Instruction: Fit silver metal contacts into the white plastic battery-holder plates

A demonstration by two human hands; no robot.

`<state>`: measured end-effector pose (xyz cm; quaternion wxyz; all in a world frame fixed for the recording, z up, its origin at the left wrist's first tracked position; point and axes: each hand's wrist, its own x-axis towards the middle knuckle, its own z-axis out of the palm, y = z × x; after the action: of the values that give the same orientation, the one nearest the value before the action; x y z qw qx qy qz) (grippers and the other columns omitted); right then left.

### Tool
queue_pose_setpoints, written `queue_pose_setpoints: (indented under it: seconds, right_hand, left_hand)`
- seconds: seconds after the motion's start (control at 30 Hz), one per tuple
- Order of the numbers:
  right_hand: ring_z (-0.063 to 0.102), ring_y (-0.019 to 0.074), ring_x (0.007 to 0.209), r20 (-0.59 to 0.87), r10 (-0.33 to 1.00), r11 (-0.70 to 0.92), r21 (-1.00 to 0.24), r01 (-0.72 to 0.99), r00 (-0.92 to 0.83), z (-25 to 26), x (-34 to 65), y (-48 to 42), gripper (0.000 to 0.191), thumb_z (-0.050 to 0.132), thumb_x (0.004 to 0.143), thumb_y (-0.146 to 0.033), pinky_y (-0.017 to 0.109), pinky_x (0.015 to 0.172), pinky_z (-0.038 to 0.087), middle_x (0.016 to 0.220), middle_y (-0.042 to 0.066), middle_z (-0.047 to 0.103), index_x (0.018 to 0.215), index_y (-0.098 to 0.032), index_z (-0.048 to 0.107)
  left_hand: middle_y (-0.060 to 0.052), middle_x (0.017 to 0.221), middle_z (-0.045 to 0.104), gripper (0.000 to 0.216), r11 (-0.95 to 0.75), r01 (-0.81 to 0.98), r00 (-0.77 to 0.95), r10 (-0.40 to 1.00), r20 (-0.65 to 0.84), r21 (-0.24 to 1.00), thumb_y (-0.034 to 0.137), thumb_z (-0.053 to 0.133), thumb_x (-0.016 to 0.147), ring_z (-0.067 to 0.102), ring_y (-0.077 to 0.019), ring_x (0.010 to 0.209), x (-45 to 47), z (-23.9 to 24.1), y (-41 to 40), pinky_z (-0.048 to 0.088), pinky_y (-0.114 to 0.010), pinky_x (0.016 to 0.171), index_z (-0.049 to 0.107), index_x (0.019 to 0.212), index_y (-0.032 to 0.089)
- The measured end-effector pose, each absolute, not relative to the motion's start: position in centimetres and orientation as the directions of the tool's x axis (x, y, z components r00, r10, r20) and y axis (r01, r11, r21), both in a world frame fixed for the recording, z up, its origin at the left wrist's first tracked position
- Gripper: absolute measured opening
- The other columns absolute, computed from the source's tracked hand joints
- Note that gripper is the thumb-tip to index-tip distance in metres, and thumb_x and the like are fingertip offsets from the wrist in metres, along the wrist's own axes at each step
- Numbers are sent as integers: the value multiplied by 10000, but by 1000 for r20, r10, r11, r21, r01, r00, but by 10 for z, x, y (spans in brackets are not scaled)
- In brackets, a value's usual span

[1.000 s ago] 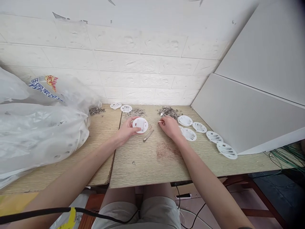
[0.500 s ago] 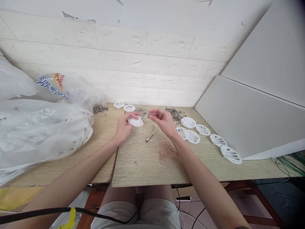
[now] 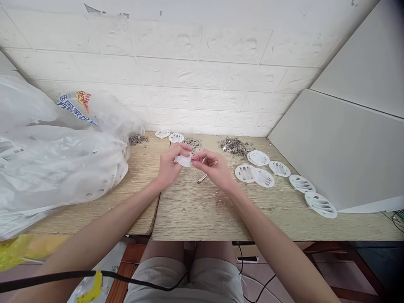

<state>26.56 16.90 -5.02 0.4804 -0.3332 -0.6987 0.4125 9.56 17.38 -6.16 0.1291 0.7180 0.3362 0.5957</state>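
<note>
My left hand [image 3: 170,165] is closed round a white round plastic disc [image 3: 184,160], held just above the wooden table [image 3: 221,210]. My right hand [image 3: 214,166] pinches something tiny, too small to name, against the disc's right edge. A small metal tool [image 3: 202,179] lies on the table just below my hands. Two heaps of small metal bits [image 3: 235,146] lie at the back of the table; the smaller heap [image 3: 193,143] is behind my hands.
Several white discs [image 3: 263,177] lie in a row to the right, running toward a grey slanted panel [image 3: 341,147]. Two more discs [image 3: 176,137] lie by the white wall. A big clear plastic bag [image 3: 57,155] of white parts fills the left side.
The left hand lifted the disc off the table. The right hand left the metal heap and came to the disc's edge with a pinched bit. The view shifted slightly.
</note>
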Motion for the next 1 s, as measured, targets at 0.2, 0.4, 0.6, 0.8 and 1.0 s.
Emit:
queue_pose_setpoints:
  seconds: [0.2,0.4,0.6,0.8,1.0]
  right_hand:
    - [509,117,664,484,820,540,-831,132,-306,-45,267,165,97,703,786,-285,261,581,367,800,20,662,825,-197,697]
    - [496,107,654,510,792,585,-792,177,-336,-44,270,165,54,690,805,-231,262,602,378,798,13,663,843,-196,706]
    - [493,104,643,515,784,599,-774,205,-348,-44,269,165,38,677,801,-197,258,592,374,789,13,667,829,-190,702]
    - [503,108,648,527,790,597,-777,199,-311,-44,267,164,49,668,815,-218,256,577,369,792,17,659,844,-194,698]
    - [504,108,648,526,785,607,-759,236,-328,-42,269,162,53,673,817,-219,257,589,376,796,14,663,856,-199,703]
  left_hand:
    - [-35,894,681,95,-792,347,129,572,810,503,200,645,807,656,-180,838,95,-65,177,526,-332,729,603,723,193]
    - [-38,874,663,95,-775,330,143,606,782,540,174,657,795,635,-164,826,97,-67,176,505,-323,731,618,708,179]
    - [-34,863,661,97,-779,299,115,603,789,552,171,668,783,632,-164,803,95,-67,178,504,-321,700,611,705,185]
    - [-24,864,669,113,-775,343,132,599,790,531,178,668,796,637,-171,828,96,-66,176,507,-325,715,606,702,191]
    - [-16,845,666,116,-783,324,136,595,792,532,130,671,782,630,-157,807,98,-66,176,490,-307,706,609,701,187]
